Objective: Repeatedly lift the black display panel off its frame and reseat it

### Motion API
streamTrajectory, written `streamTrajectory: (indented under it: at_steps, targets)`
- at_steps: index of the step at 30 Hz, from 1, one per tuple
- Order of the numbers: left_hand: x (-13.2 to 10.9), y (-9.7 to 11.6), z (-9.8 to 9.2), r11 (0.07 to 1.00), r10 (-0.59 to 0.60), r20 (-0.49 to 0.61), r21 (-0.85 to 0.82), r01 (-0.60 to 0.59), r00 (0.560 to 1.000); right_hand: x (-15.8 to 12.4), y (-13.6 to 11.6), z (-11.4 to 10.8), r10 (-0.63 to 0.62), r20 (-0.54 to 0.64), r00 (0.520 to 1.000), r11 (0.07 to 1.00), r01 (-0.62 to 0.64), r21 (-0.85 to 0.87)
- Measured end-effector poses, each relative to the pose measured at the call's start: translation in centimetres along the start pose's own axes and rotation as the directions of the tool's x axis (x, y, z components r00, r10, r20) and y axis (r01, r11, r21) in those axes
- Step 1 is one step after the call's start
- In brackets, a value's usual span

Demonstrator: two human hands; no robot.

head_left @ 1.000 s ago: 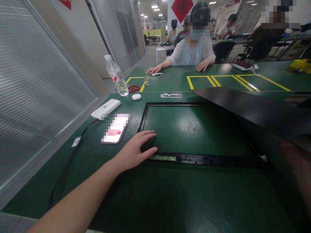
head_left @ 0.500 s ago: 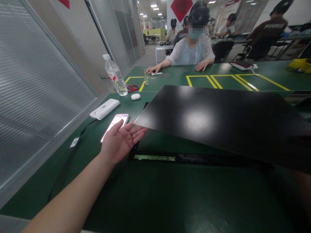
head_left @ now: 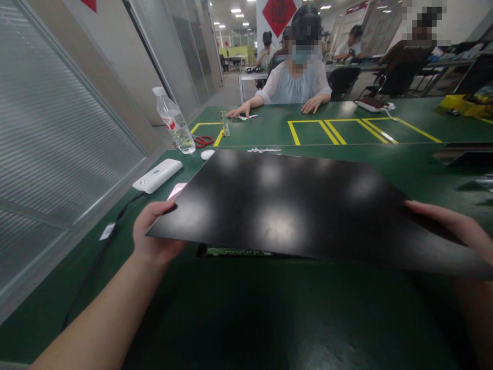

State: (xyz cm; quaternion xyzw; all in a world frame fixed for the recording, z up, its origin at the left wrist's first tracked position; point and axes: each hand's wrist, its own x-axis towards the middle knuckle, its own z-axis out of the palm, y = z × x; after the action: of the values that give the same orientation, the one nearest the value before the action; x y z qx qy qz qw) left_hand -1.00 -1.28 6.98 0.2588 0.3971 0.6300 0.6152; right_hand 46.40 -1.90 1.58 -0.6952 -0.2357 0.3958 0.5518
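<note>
Between both hands I hold a large flat black panel [head_left: 265, 205], glossy with light reflections, raised above the green table. My left hand [head_left: 157, 236] grips its left edge, thumb on top and the other fingers hidden beneath. At the right edge my right hand [head_left: 450, 218] holds it, with part of the fingers out of sight under it. Below the panel's near edge shows a green circuit board strip [head_left: 234, 252] in a dark frame that the panel mostly covers. The smartphone [head_left: 177, 191] peeks out behind my left hand, partly hidden.
A water bottle [head_left: 175, 123], a white power bank [head_left: 157, 176] with a black cable [head_left: 115, 226], a white earbud case [head_left: 207, 154] and red scissors [head_left: 203, 141] are at the left. Yellow tape [head_left: 323, 122] marks the far table, where a person [head_left: 295, 85] sits. Dark parts [head_left: 466, 153] lie right.
My left hand has gone from open beside the panel's corner to gripping its left edge. The panel has moved left and toward me, and my right hand has come into clear view.
</note>
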Motion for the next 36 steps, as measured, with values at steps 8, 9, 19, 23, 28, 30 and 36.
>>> streamTrajectory:
  at_steps: [8,9,19,23,28,30,36]
  targets:
    - [0.5,0.0,-0.3,0.985,0.093,-0.183,-0.128,-0.117,0.979,0.0,-0.7,0.9,0.07,0.357,0.931,0.998,-0.066,-0.023]
    - [0.6,-0.1,-0.4,0.984,0.093,-0.192,-0.132,-0.119,0.977,0.2,-0.7,0.8,0.04,0.315,0.948,0.999,-0.041,-0.004]
    - [1.1,-0.6,-1.7,0.999,0.05,0.051,0.008,-0.051,0.997,0.6,-0.1,1.3,-0.046,0.208,0.977,0.998,0.055,-0.04]
    - [1.2,-1.1,-2.5,0.995,-0.018,0.176,0.103,0.0,0.984,0.7,0.0,1.4,-0.065,0.123,0.99,0.995,0.073,-0.064]
    - [1.2,-1.7,-2.2,0.983,-0.075,0.281,0.183,0.023,0.957,0.8,-0.1,1.7,-0.048,0.059,0.997,0.996,0.051,-0.067]
    - [1.3,-1.9,-2.2,0.976,-0.098,0.288,0.217,0.035,0.953,0.7,-0.3,1.8,-0.039,0.031,0.999,0.997,0.041,-0.062]
    - [1.9,-2.4,-3.1,0.952,-0.098,0.198,0.304,0.034,0.975,0.5,-0.4,2.1,-0.043,-0.013,0.999,0.997,0.042,-0.064]
